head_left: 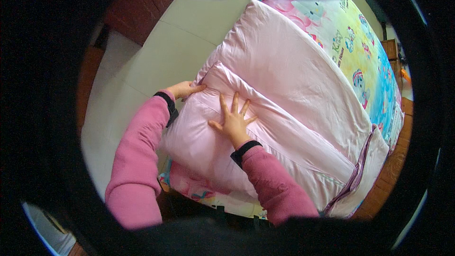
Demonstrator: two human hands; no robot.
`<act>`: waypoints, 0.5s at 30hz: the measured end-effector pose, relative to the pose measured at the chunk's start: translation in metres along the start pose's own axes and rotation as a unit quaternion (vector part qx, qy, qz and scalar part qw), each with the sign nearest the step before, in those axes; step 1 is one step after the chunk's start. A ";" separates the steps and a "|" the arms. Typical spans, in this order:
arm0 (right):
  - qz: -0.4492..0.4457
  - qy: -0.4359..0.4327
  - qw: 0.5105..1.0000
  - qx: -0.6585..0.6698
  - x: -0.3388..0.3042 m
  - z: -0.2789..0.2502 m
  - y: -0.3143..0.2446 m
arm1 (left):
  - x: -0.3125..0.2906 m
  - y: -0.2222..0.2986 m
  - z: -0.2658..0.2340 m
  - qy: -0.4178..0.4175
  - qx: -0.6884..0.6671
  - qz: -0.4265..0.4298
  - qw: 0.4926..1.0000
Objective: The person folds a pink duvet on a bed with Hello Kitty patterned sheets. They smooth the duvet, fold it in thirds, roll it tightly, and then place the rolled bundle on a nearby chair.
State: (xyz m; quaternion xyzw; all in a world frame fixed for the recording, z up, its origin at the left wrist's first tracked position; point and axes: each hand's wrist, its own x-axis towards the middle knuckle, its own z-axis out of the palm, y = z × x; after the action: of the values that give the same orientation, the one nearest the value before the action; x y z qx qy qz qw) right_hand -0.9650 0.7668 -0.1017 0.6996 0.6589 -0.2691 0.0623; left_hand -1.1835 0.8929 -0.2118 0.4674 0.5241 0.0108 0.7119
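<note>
A pale pink quilt [294, 61] lies partly folded over itself, its near layer making a thick, puffy fold. At the left edge of that fold, my left hand [184, 89] grips the fabric, thumb on top and the other fingers largely hidden by the cloth. My right hand [234, 122] presses flat on the folded layer, fingers spread wide and nothing held. Along the quilt's right end runs a dark purple trimmed edge [359, 168]. Wrinkles spread through the cloth around both hands.
Under the quilt is a colourful cartoon-print bed sheet [358, 52], visible at the far right and along the near side. Pale floor tiles [177, 42] stretch to the left. Reddish-brown furniture [137, 14] stands at the far left, and brown wood [395, 161] borders the bed's right side.
</note>
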 end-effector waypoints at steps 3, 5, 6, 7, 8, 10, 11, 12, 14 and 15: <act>-0.005 -0.003 1.000 0.000 0.000 -0.001 0.003 | 0.009 -0.009 0.003 -0.023 -0.044 -0.027 0.998; -0.003 -0.008 1.000 -0.001 0.001 0.000 0.004 | 0.012 -0.011 0.002 -0.036 -0.052 -0.052 0.997; -0.002 -0.009 1.000 0.004 0.001 0.001 0.005 | 0.012 -0.009 0.000 -0.048 -0.033 -0.080 0.995; -0.005 -0.007 1.000 0.011 0.001 0.002 0.006 | 0.011 -0.006 -0.001 -0.057 -0.027 -0.076 0.995; -0.007 -0.013 1.000 0.015 0.002 0.002 0.007 | 0.008 -0.001 -0.004 -0.057 -0.005 -0.087 0.995; -0.016 -0.012 1.000 0.018 0.002 0.003 0.010 | 0.000 0.013 -0.009 -0.060 0.042 -0.104 0.992; -0.016 -0.020 0.999 0.032 0.002 0.003 0.011 | -0.007 0.021 -0.009 -0.069 0.022 -0.096 0.993; -0.016 -0.023 0.999 0.039 0.002 0.003 0.012 | -0.013 0.029 -0.009 -0.070 0.012 -0.089 0.994; -0.016 -0.023 0.998 0.049 0.002 0.002 0.015 | -0.023 0.047 -0.008 -0.079 0.000 -0.125 0.989; -0.021 -0.023 0.998 0.059 0.002 0.002 0.017 | -0.028 0.054 -0.006 -0.088 0.005 -0.109 0.990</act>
State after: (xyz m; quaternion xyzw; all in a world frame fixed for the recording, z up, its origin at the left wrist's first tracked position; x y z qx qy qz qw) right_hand -0.9498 0.7656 -0.1089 0.6820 0.6546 -0.3248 0.0298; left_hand -1.1749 0.9137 -0.1546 0.4103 0.5071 -0.1109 0.7498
